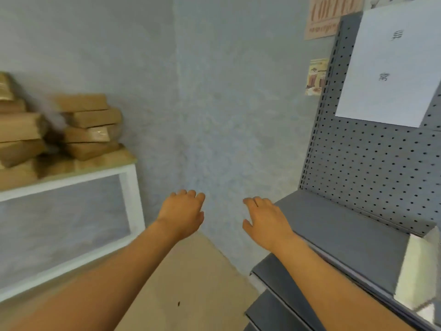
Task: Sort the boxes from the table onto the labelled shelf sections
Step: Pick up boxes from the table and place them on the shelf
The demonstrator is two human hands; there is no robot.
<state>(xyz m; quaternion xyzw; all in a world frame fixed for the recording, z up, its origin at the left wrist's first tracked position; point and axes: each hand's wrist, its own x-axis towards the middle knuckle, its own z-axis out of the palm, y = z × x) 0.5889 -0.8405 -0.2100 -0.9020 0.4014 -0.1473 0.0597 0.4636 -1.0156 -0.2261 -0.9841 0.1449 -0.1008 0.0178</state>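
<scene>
Several brown cardboard boxes (90, 120) are stacked on a white-framed table (128, 177) at the left. At the right stands a grey metal shelf (338, 230) with a pegboard back (372, 168) that carries a white paper label (391, 68). A white box (417, 268) sits on the shelf at the far right. My left hand (183, 211) and my right hand (267, 218) are stretched forward in mid-air between table and shelf, fingers relaxed and holding nothing. The right hand hovers by the shelf's left front corner.
A blue-grey wall corner (191, 91) lies straight ahead, with posters (327, 15) at the upper right. Lower grey shelf boards (281, 302) stick out beneath the top one. Beige floor (195, 278) shows between table and shelf.
</scene>
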